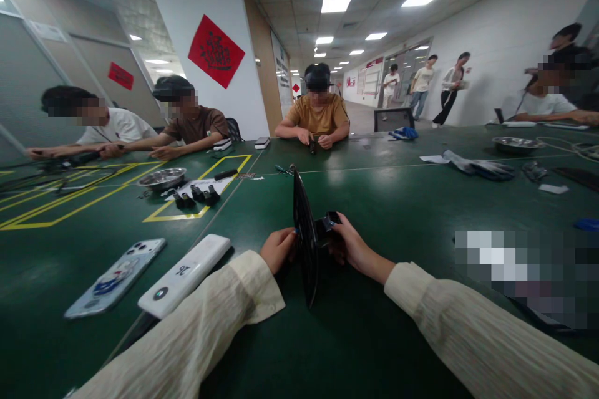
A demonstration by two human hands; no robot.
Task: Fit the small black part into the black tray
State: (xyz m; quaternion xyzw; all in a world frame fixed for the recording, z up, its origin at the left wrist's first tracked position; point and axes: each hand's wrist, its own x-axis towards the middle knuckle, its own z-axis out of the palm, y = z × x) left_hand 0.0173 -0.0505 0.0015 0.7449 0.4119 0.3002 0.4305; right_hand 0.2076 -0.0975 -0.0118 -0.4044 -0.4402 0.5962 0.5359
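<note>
A thin black panel (pixel 305 243) with rounded corners stands upright on edge before me, turned almost edge-on. My left hand (pixel 279 248) is closed at its left face, fingertips partly hidden behind it. From the right face sticks out a black block-like mount (pixel 324 230), and my right hand (pixel 349 240) is wrapped around its outer end. What kind of device the panel is cannot be made out. To the left of my left hand lie a white power bank (pixel 187 274) and a phone in a patterned clear case (pixel 116 277).
On the green table (pixel 374 336) are a metal bowl (pixel 162 178), several black cylindrical parts (pixel 196 195) on paper, gloves (pixel 482 166) and another metal bowl (pixel 518 144). A person (pixel 318 112) works opposite; others sit left and right. A blurred-out item lies at right.
</note>
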